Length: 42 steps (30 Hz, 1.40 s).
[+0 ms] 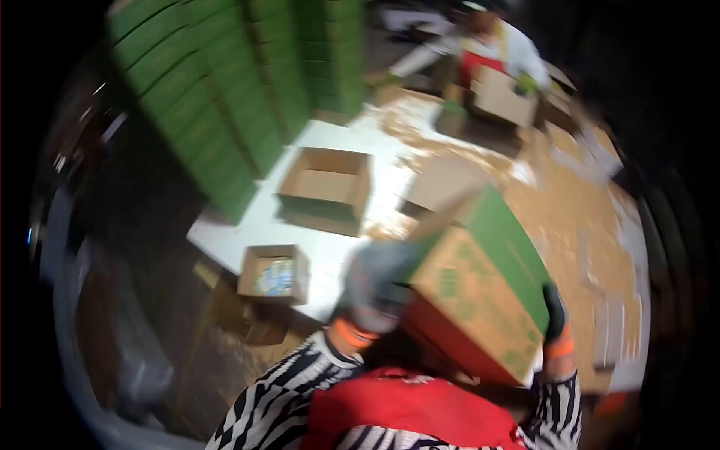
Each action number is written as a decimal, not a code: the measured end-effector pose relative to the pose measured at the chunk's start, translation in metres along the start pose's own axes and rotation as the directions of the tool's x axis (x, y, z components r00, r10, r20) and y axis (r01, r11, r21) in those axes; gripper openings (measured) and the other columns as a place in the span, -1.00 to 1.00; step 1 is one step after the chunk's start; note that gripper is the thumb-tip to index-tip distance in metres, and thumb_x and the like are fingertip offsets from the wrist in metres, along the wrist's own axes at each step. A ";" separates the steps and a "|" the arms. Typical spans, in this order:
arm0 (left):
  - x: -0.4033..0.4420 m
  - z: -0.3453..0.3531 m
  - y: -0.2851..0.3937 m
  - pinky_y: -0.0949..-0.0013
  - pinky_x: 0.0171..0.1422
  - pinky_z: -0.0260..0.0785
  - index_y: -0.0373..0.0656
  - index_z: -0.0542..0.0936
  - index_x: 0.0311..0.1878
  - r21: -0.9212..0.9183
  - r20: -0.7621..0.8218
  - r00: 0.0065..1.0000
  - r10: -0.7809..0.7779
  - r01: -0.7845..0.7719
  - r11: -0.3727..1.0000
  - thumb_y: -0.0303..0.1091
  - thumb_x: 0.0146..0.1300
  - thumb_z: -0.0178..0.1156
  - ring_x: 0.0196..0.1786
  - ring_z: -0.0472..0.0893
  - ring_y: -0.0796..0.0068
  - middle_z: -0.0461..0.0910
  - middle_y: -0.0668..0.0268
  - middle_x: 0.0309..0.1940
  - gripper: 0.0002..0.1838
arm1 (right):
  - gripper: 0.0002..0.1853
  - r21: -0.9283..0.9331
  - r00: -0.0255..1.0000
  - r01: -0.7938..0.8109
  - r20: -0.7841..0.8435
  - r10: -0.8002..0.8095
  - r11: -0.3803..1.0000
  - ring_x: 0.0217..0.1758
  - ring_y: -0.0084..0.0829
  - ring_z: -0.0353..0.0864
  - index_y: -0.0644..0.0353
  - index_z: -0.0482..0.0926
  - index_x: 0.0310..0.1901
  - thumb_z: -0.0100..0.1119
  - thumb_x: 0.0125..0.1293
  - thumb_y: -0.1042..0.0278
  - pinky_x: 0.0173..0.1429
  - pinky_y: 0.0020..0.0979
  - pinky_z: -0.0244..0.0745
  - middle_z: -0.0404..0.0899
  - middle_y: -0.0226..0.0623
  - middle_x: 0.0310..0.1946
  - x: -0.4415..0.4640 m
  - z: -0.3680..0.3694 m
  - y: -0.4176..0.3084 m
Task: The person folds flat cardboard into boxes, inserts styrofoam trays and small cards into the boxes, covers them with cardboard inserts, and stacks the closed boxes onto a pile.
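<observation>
A brown and green printed cardboard box [480,292] is tilted in front of my body, between my two hands. My left hand [377,285], in a grey glove with an orange cuff, is blurred against the box's left side. My right hand [555,311], in a dark glove, presses on the right side, its fingers partly out of sight. Behind the held box lies brown cardboard [448,181]. An open cardboard box [327,184] stands on the white table [225,238], and a smaller open box [274,274] with printed packets inside sits at its near left edge.
Tall stacks of green boxes [217,90] rise at the back left. Across the table a co-worker [495,49] in green gloves handles an open cardboard box [502,97]. Loose tan material [559,202] covers much of the table's right side.
</observation>
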State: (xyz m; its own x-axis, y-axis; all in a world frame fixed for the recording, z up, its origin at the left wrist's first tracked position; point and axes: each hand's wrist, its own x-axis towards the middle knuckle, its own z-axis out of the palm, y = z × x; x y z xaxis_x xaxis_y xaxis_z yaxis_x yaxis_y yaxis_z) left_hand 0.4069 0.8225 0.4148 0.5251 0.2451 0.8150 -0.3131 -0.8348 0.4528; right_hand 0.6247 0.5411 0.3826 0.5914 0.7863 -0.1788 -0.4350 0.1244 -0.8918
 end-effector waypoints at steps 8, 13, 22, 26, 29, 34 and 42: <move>-0.100 0.013 -0.138 0.28 0.32 0.29 -0.17 0.36 0.32 -0.303 0.538 0.290 -0.792 0.943 0.139 0.19 0.42 -0.19 0.26 0.40 0.34 0.36 0.17 0.26 -0.34 | -0.76 -0.843 0.851 0.525 0.522 -0.057 0.118 -0.09 -0.27 0.51 0.03 0.63 -0.14 0.29 0.13 0.26 0.02 -0.30 0.48 0.45 -0.42 0.20 -0.048 0.040 0.085; -0.083 0.022 -0.133 0.40 -0.11 0.47 -0.26 0.40 0.24 -0.005 0.433 0.242 -0.868 0.964 0.266 -0.16 0.33 0.12 -0.17 0.57 0.46 0.57 0.29 -0.13 -0.49 | -0.56 -0.460 0.756 0.156 -0.513 -0.406 0.874 0.05 -0.48 0.52 0.20 0.41 0.23 0.14 0.32 0.43 0.15 -0.42 0.47 0.55 -0.28 0.00 -0.080 -0.065 0.050; -0.096 0.033 -0.136 0.38 0.02 0.39 -0.31 0.40 0.23 0.109 0.264 0.391 -0.882 0.896 0.430 -0.18 0.30 0.18 -0.10 0.48 0.40 0.51 0.24 0.03 -0.47 | -0.46 -0.338 -0.239 -0.116 -0.903 -0.357 0.934 -0.29 -0.30 0.58 0.21 0.50 0.09 0.41 0.12 0.15 -0.26 -0.30 0.54 0.60 -0.23 -0.24 -0.218 -0.417 -0.014; -0.121 0.011 -0.179 0.37 0.03 0.40 -0.33 0.39 0.24 0.047 0.286 0.387 -0.877 0.908 0.416 -0.21 0.28 0.20 -0.10 0.47 0.40 0.50 0.25 0.04 -0.46 | -0.54 -0.303 0.044 0.062 -0.951 -0.306 0.951 -0.39 -0.37 0.60 0.25 0.55 0.04 0.26 0.23 0.08 -0.38 -0.36 0.54 0.61 -0.28 -0.31 -0.264 -0.407 -0.003; -0.123 0.015 -0.183 0.36 0.01 0.42 -0.31 0.40 0.23 0.028 0.295 0.407 -0.864 0.901 0.433 -0.23 0.28 0.20 -0.10 0.49 0.40 0.50 0.24 0.03 -0.48 | -0.54 -0.368 0.132 -0.023 -0.923 -0.362 0.930 -0.04 -0.35 0.57 0.08 0.47 0.18 0.18 0.28 0.10 -0.21 -0.34 0.56 0.50 -0.33 0.03 -0.292 -0.372 0.020; -0.080 0.043 -0.137 0.32 -0.02 0.47 -0.27 0.44 0.20 -0.168 0.430 0.161 -0.888 0.981 0.096 -0.20 0.31 0.16 -0.10 0.55 0.39 0.54 0.23 -0.01 -0.53 | -0.54 -0.057 0.198 0.378 -0.970 -0.140 0.924 0.21 -0.19 0.41 -0.13 0.34 0.25 0.11 0.33 0.16 0.07 -0.04 0.56 0.34 -0.34 0.21 -0.273 -0.344 0.015; -0.115 0.054 -0.169 0.42 -0.13 0.50 -0.26 0.50 0.12 -0.147 0.360 0.376 -0.854 0.927 0.346 -0.17 0.33 0.16 -0.18 0.59 0.46 0.59 0.30 -0.15 -0.59 | -0.56 -0.038 0.647 0.389 -0.700 -0.302 0.921 0.25 -0.04 0.40 0.14 0.32 0.27 -0.02 0.41 0.21 0.14 0.05 0.53 0.29 -0.11 0.28 -0.179 -0.149 0.002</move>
State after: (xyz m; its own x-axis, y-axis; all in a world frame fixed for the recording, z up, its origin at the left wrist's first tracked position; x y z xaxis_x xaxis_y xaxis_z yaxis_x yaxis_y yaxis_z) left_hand 0.4423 0.9085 0.2249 0.7501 0.6271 -0.2103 0.2615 0.0109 0.9651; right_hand 0.6191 0.3110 0.3509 0.9894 0.0477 -0.1372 -0.1448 0.3973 -0.9062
